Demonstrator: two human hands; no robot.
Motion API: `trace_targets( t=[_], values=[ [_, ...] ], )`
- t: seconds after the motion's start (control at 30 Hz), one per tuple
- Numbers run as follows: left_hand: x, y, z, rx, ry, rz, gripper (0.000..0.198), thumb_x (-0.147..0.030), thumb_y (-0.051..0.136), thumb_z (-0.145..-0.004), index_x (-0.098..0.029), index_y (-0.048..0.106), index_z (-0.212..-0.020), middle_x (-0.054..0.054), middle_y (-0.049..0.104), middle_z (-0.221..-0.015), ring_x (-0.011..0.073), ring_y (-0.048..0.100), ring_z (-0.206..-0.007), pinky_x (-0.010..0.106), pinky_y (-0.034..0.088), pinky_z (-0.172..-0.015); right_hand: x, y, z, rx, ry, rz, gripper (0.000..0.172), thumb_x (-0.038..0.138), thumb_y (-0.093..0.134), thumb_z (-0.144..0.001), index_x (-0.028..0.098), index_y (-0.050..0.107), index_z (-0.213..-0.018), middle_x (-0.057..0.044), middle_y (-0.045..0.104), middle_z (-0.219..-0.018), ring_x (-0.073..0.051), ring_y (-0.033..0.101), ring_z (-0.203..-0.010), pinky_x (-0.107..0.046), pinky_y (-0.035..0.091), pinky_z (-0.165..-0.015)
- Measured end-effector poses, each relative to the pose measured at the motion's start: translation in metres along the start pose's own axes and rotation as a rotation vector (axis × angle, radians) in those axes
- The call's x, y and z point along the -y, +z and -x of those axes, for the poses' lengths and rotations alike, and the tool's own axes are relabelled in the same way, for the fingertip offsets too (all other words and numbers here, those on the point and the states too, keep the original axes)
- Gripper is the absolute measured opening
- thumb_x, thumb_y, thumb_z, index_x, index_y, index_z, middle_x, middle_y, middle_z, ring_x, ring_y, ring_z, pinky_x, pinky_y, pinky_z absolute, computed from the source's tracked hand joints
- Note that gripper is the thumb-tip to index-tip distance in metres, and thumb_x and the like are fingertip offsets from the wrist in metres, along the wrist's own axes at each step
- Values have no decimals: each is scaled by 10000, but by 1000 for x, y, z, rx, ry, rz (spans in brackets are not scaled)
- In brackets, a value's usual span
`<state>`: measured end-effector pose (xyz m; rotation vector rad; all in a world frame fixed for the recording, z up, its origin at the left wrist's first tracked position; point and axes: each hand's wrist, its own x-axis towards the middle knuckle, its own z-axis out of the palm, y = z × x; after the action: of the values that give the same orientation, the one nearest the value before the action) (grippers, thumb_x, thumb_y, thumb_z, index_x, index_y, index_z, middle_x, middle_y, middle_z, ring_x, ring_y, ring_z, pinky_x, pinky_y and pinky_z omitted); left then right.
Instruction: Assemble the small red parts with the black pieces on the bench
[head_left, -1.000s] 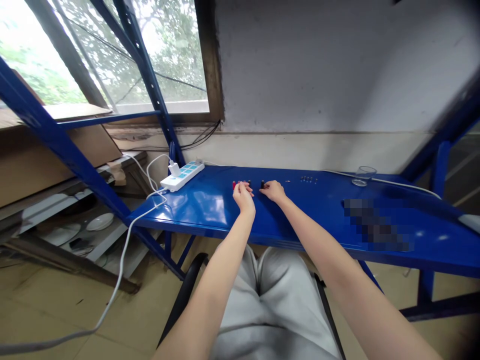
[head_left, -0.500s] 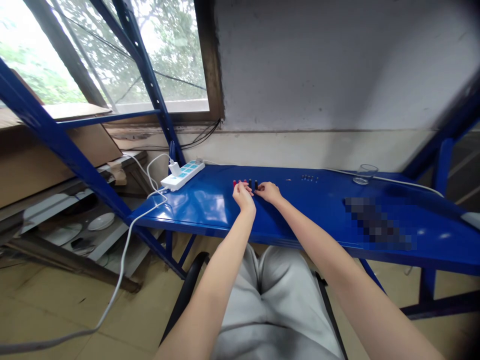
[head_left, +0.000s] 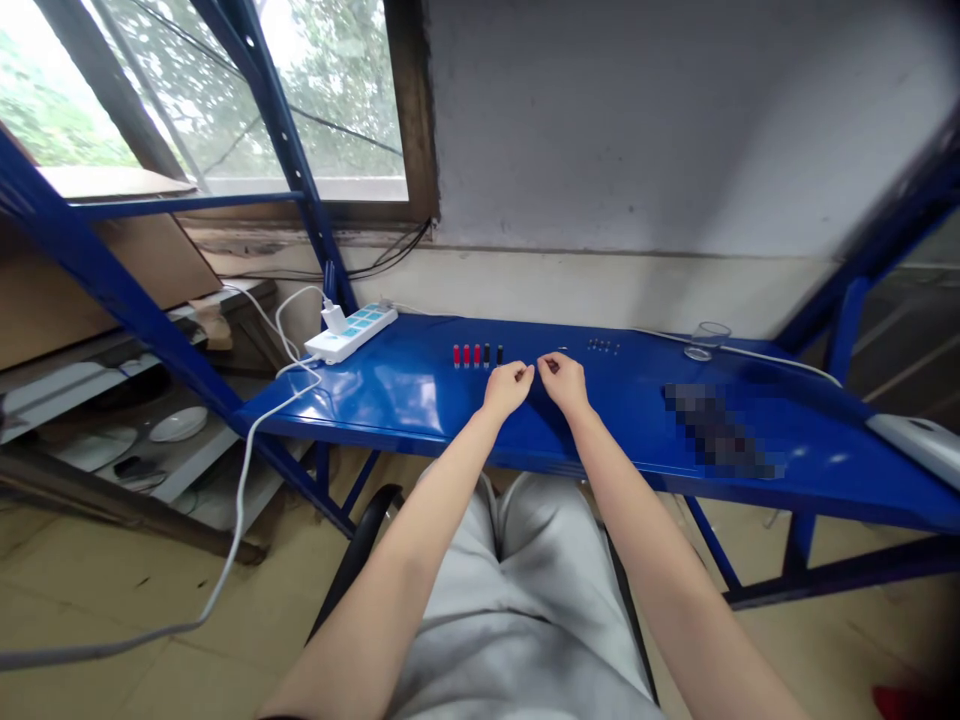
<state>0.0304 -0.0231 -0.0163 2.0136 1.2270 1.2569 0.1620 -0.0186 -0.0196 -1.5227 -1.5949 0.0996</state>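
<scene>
Three small red cylinders point(head_left: 466, 356) and two black cylinders point(head_left: 487, 355) stand upright in a row on the blue table point(head_left: 405, 400). Just right of the row, my left hand point(head_left: 510, 388) is closed, its fingers curled and its thumb toward the other hand. A small gap separates it from my right hand point(head_left: 562, 382), which is also closed, with fingertips pinched together. Whatever either hand holds, if anything, is too small or hidden. Several tiny light pieces point(head_left: 604, 346) lie beyond my right hand, and one small pale bit point(head_left: 562, 349) is close behind it.
A white power strip point(head_left: 351, 335) with a plugged-in charger is on the table's left end. Toward the right are a clear glass point(head_left: 706, 342), a blurred-out dark object point(head_left: 716, 430) and a white device point(head_left: 919, 440). A white cable point(head_left: 241, 500) hangs off the left side.
Both hands have come away from the cylinders, nearer the table's front, the right one also moving right. The row shows more fully. My view has shifted slightly.
</scene>
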Motion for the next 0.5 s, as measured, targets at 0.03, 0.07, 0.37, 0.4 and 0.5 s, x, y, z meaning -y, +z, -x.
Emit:
trace_targets(
  t=[0.03, 0.07, 0.37, 0.4, 0.5],
  values=[
    [1, 0, 0, -3, -18, 0, 322, -360, 421, -817, -167, 524, -581, -14, 502, -517, 101, 439, -524, 223, 322, -544, 0, 0, 0, -7, -13, 8, 251, 307, 434, -796, 183, 650, -829, -46, 676, -799, -167, 609, -743, -271, 432, -710],
    [1, 0, -1, -12, -35, -1, 320, -357, 418, -817, -167, 527, -584, -13, 506, -517, 102, 443, -524, 223, 324, -546, 0, 0, 0, -8, -25, 18, 249, 307, 435, -796, 184, 650, -823, -44, 675, -791, -167, 609, -737, -269, 430, -706],
    [3, -1, 0, -51, -42, 6, 311, -353, 424, -813, -169, 523, -582, -10, 512, -518, 103, 443, -517, 229, 321, -540, 1, 0, 1, 43, -49, 92, 228, 287, 443, -792, 196, 652, -806, -33, 676, -766, -164, 612, -733, -262, 415, -697],
    [3, -1, 0, -53, -42, 4, 312, -354, 424, -812, -169, 524, -581, -11, 511, -517, 103, 442, -516, 230, 320, -540, 0, 0, 1, 46, -48, 94, 228, 288, 444, -791, 197, 652, -806, -33, 676, -763, -164, 612, -729, -261, 415, -693],
    [3, 0, 0, -56, -41, -3, 315, -357, 424, -813, -169, 525, -582, -11, 508, -516, 102, 438, -517, 231, 318, -543, 0, 1, 1, 57, -44, 93, 224, 288, 446, -787, 200, 652, -804, -30, 675, -754, -163, 611, -719, -260, 415, -684]
  ],
)
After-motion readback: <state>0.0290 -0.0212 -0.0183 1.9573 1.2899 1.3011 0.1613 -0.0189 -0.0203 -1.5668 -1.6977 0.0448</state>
